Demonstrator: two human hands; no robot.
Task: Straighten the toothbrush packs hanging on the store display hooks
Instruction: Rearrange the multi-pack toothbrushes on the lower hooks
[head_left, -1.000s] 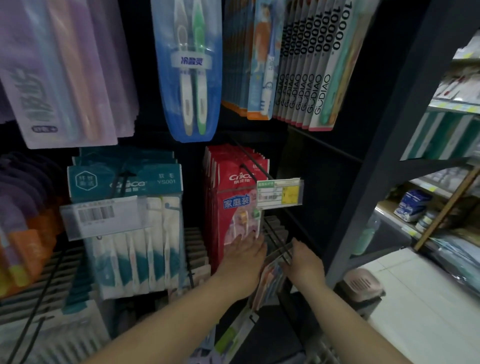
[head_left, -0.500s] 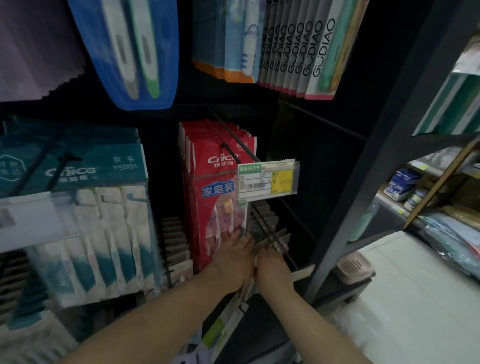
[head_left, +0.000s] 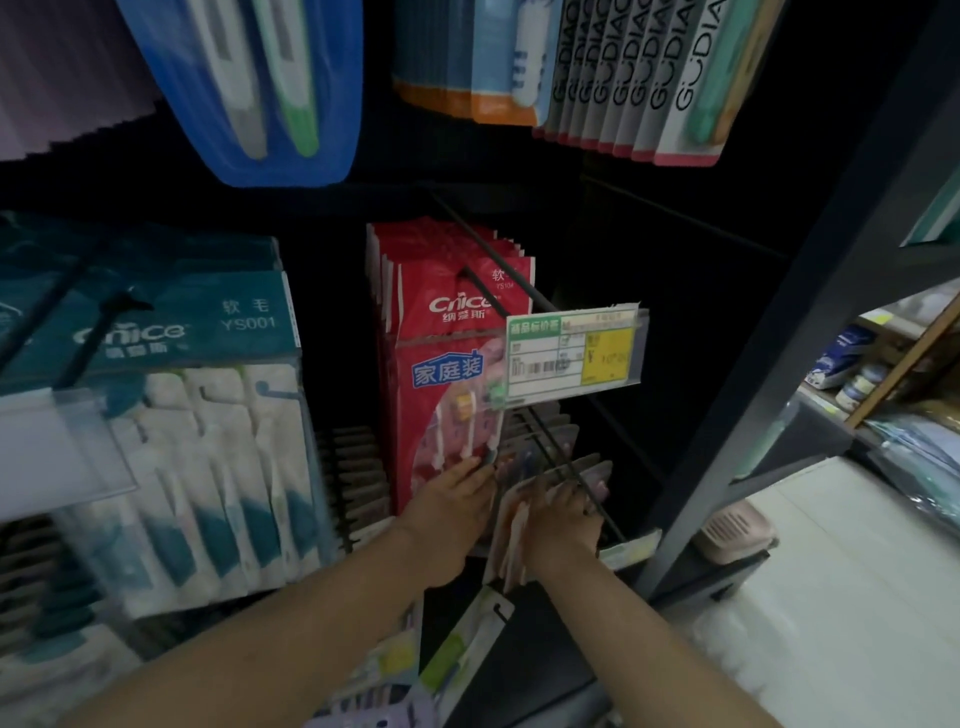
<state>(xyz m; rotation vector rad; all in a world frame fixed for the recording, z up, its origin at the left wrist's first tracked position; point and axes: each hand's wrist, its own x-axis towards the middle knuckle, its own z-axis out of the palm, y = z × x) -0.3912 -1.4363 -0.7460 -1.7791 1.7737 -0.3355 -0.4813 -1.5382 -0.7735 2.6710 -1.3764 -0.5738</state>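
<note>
Reaching low into the dark display, both hands work at a small bunch of pale, pinkish toothbrush blister packs that hang from a thin black wire hook just below the row of red soft-plastic family packs. The left hand lies with straight fingers against the lower face of the front red pack and the left side of the pale bunch, pressing rather than gripping. The right hand sits on the right side of that bunch with its fingers bent up by the hook wire; the blur there is too heavy to tell whether they pinch a pack or only rest against it.

The pale packs look tilted, their lower ends swung towards the camera and leftwards, so they are not yet hanging square. A green and yellow price tag in a clear holder juts out on the hook above them, close over the hands.

By my judgement these packs are light and thin, with stiffish card backs and springy clear fronts that slide over one another easily. Squeezing the whole bunch flat between two palms should square it without creasing. The safest hold is on the side edges near the top, close to the hanging holes, since pulling at the bottoms would swing them or tear the card at the hook. The clear fronts may be slippery, and the wire tip is near the knuckles
</note>
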